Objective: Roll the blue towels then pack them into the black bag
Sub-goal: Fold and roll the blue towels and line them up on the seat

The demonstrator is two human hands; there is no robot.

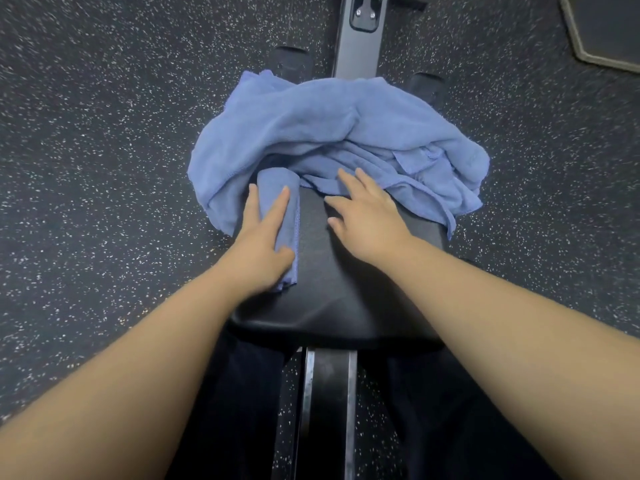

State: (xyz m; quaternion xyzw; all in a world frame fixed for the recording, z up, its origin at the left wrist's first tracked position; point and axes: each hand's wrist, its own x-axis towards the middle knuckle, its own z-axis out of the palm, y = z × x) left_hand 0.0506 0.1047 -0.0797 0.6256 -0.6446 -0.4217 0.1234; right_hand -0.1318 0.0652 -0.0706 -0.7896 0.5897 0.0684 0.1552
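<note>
A rolled blue towel (278, 188) lies lengthwise on the left side of a black padded bench seat (332, 292). My left hand (265, 244) rests on top of the roll, fingers stretched along it and thumb at its side. My right hand (367, 213) is spread flat, fingertips touching the near edge of a heap of loose blue towels (332, 129) piled across the far end of the seat. The heap hangs over both sides of the bench. No black bag is in view.
The bench's metal frame (356, 50) runs away from me, and its rail (329, 403) runs toward me between my dark-trousered legs. Dark speckled rubber floor (104, 168) surrounds the bench. A dark mat corner (609, 29) lies at the top right.
</note>
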